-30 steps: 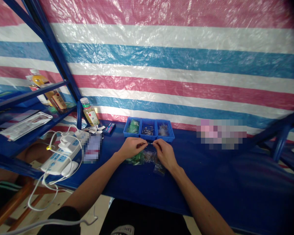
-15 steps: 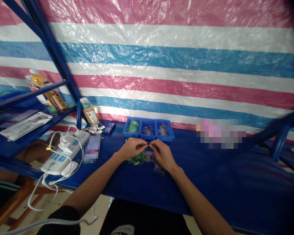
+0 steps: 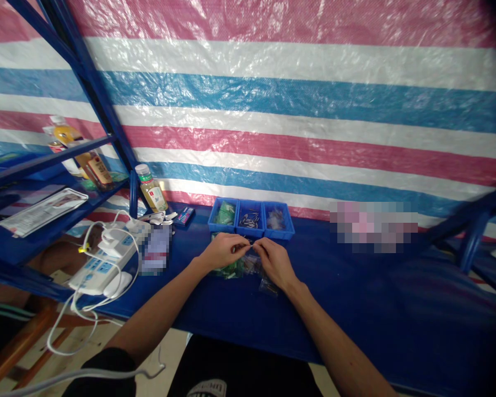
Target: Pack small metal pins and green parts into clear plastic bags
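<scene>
My left hand (image 3: 227, 249) and my right hand (image 3: 274, 260) meet fingertip to fingertip over the table, both closed in a pinch. Between them is something tiny and pale, mostly hidden by the fingers. Just beyond stand three blue bins: the left bin (image 3: 210, 226) holds green packets, the middle bin (image 3: 249, 233) dark and silvery slim pieces, the right bin (image 3: 288, 230) clear small pieces. Below my hands lie green plastic packets (image 3: 232, 270) and a clear bag (image 3: 268, 286) with small dark contents, partly covered by my right hand.
On the blue table (image 3: 231, 309), a white power strip (image 3: 89, 275) with tangled cables lies at left, near a bottle (image 3: 154, 193) and a small blue box (image 3: 184, 216). A blue metal frame (image 3: 103, 105) rises at left. A striped plastic sheet (image 3: 293, 110) hangs behind.
My fingertips have drawn slightly closer together, and less of the tiny pale piece shows between them. The bins and packets have stayed in place.
</scene>
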